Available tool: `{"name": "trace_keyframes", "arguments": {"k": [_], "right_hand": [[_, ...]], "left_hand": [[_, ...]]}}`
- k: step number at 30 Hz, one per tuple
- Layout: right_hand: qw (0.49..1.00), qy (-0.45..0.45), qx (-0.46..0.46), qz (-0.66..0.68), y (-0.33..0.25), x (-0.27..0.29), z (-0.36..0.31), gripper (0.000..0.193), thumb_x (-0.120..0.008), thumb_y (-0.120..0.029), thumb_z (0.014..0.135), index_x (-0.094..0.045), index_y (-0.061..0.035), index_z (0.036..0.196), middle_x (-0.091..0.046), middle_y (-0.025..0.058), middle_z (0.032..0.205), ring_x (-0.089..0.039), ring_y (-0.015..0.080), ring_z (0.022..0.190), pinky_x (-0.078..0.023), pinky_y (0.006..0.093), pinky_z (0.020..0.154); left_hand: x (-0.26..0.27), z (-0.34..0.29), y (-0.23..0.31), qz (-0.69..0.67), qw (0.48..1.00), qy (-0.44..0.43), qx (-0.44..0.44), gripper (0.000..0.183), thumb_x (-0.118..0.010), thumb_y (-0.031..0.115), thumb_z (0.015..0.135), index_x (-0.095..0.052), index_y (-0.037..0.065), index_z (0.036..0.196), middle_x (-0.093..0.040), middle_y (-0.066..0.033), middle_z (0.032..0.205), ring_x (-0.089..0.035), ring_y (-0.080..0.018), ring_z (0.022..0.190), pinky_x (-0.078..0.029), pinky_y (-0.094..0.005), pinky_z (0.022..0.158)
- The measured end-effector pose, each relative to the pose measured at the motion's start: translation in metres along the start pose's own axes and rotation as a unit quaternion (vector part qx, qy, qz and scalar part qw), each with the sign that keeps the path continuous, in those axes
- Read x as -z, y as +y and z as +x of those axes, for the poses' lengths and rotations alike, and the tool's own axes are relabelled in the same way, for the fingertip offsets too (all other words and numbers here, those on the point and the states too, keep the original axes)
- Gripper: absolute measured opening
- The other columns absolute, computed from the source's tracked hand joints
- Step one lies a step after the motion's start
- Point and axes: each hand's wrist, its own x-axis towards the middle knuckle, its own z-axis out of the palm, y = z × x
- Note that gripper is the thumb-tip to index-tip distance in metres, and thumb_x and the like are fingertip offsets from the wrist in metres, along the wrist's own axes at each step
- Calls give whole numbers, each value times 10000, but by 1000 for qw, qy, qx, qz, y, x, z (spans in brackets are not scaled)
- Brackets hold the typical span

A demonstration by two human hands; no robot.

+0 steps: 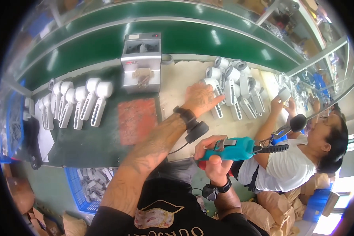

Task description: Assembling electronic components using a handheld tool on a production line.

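My left hand [201, 99] reaches over the bench to the near left side of a cluster of grey-white plastic housings [233, 90], each with a round head and a long slotted handle. Its thumb stretches out across the closest housing [215, 103], apart from the other fingers, which are partly hidden. Closer to my body, my right hand [215, 159] is wrapped round a teal electric screwdriver [234, 149]. A metal clip and a black coiled cord run from the tool's right end.
More housings [79, 101] lie in a row at the left. A grey machine [141, 65] stands at the back, behind a reddish mat [137, 120]. A blue crate [80, 192] of parts sits below the bench. At right, a co-worker [291, 161] handles a similar piece.
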Motion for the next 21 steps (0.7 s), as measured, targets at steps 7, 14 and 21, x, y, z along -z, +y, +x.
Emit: {"name": "trace_keyframes", "arguments": {"k": [7, 14, 21], "right_hand": [[1000, 4, 4, -16, -2, 7, -4, 718, -702, -626, 885, -518, 32, 1104, -597, 94, 740, -607, 193, 653, -480, 303, 578], [1000, 2, -2, -10, 8, 0, 9, 729, -706, -638, 878, -528, 36, 1089, -603, 107, 741, -593, 195, 625, -474, 308, 561], [999, -33, 4, -2, 18, -28, 41, 732, -612, -648, 939, -518, 40, 1170, -564, 89, 717, -558, 189, 634, -459, 328, 605]], "left_hand": [[17, -14, -10, -40, 995, -52, 80, 509, -640, 536, 862, -689, 88, 1098, -693, -130, 1075, -658, -352, 1000, -497, -485, 884], [98, -98, -45, -23, 991, 124, -40, 270, -738, 301, 797, -687, 94, 964, -668, -52, 946, -681, -316, 833, -546, -431, 734], [119, -161, -105, -20, 989, 121, -82, 244, -771, 253, 822, -715, 85, 989, -693, -97, 1012, -679, -313, 954, -534, -431, 864]]}}
